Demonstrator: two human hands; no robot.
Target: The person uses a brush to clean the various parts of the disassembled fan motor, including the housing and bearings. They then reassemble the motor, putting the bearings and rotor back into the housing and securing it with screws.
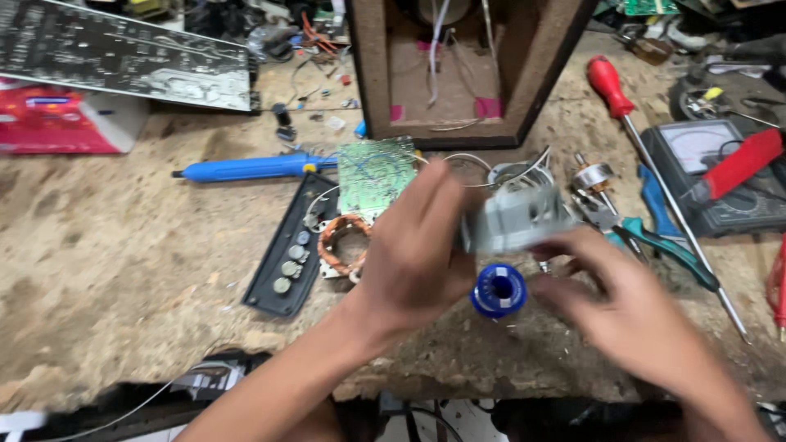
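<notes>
A: Bench log. The wooden workbench (123,262) ran across the whole view. A brown speaker box (524,90) stood at 12 o'clock, its back off and its wires hanging loose, so the box was already opened up.

B: And next down in size?

A: A large grey circuit board (123,53) at 10 o'clock, a meter (712,176) at 3 o'clock with a red-handled screwdriver (610,86) beside it. A blue solder sucker (246,168) lay left of centre, and a black control panel (291,250) with knobs lay face up at 8 o'clock from the hands.

B: The hands themselves?

A: Left hand (417,245) was closed around the left end of a grey metal part (516,217), held up just above the bench at centre. Right hand (634,315) sat just below the part's right end; motion blur hid the fingers, so I could not tell whether it gripped or only touched.

B: Smaller bits?

A: Green circuit board (375,172), copper coil (342,244), a blue solder spool (498,290) under the part.

B: Progress?

A: My judgement: teardown done, parts laid out; nothing looked refitted yet.
</notes>
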